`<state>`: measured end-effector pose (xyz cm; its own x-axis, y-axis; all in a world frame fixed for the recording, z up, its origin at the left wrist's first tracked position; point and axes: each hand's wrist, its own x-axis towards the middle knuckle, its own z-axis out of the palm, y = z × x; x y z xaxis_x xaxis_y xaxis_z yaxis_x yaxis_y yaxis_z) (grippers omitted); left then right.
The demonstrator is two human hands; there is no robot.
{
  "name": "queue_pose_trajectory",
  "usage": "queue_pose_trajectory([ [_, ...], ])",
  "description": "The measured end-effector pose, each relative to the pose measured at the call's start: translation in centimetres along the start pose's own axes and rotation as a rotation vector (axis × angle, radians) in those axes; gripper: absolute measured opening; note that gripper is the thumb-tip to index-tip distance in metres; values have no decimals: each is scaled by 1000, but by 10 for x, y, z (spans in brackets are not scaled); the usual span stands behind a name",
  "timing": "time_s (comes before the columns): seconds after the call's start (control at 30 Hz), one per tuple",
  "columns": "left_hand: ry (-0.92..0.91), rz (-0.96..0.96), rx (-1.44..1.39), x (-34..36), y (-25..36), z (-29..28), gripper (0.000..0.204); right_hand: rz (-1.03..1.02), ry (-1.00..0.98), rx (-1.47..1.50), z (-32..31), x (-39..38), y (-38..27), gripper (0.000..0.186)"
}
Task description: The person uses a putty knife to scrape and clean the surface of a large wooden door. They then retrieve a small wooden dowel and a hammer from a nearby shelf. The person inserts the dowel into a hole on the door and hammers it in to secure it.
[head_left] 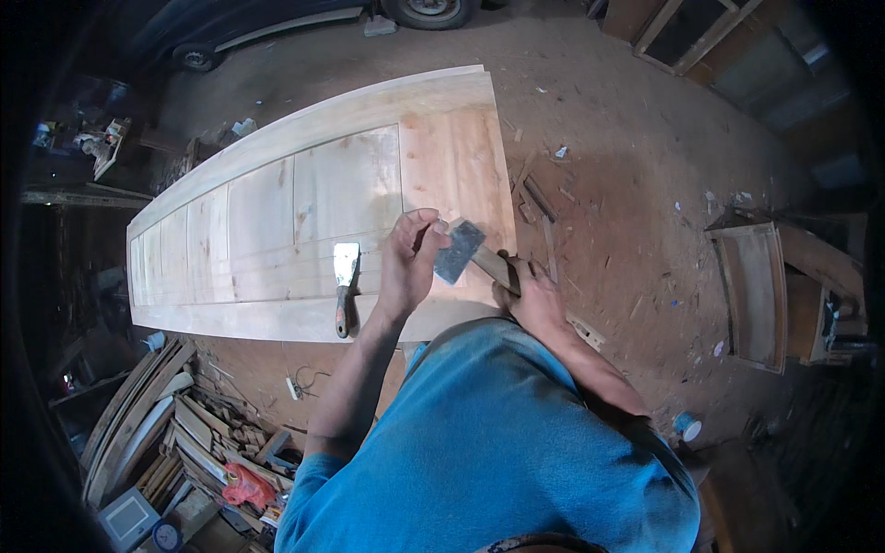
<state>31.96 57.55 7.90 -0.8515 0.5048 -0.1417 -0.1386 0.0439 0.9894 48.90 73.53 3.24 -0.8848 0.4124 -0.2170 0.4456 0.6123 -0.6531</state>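
A large pale wooden panelled door (253, 212) lies flat in front of me. Over its right end, my right hand (530, 295) is closed round the wooden handle (493, 267) of a tool with a flat, dark grey square head (461, 249). My left hand (415, 253) has its fingers pinched beside the head's upper left corner; what lies between the fingertips is too small to make out. A putty knife (345, 286) with a light blade and dark handle rests on the door, left of my left hand.
A stack of offcuts and boards (189, 424) with a red plastic bag (249, 484) lies lower left. A wooden cabinet frame (751, 295) stands at right, a white container (686, 426) below it. Scraps litter the dirt floor (627, 184). A vehicle's wheel (429, 11) shows at top.
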Motion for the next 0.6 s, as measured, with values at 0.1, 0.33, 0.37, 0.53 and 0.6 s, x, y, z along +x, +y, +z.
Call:
queue_pose_trajectory([
  [0.1, -23, -80, -85, -11, 21, 8, 23, -29, 35, 130, -7, 11, -24, 36],
  [0.33, -115, -75, -91, -24, 32, 18, 21, -122, -71, 928, -61, 35, -84, 17],
  [0.37, -121, -42, -68, -25, 34, 18, 21, -138, -69, 888, -62, 37, -83, 16],
  [0.53, -121, 53, 29, -25, 38, 18, 18, -180, -69, 750, -65, 44, -82, 12],
  [0.6, -113, 41, 12, -28, 41, 20, 18, -200, -56, 792, -61, 45, -81, 10],
])
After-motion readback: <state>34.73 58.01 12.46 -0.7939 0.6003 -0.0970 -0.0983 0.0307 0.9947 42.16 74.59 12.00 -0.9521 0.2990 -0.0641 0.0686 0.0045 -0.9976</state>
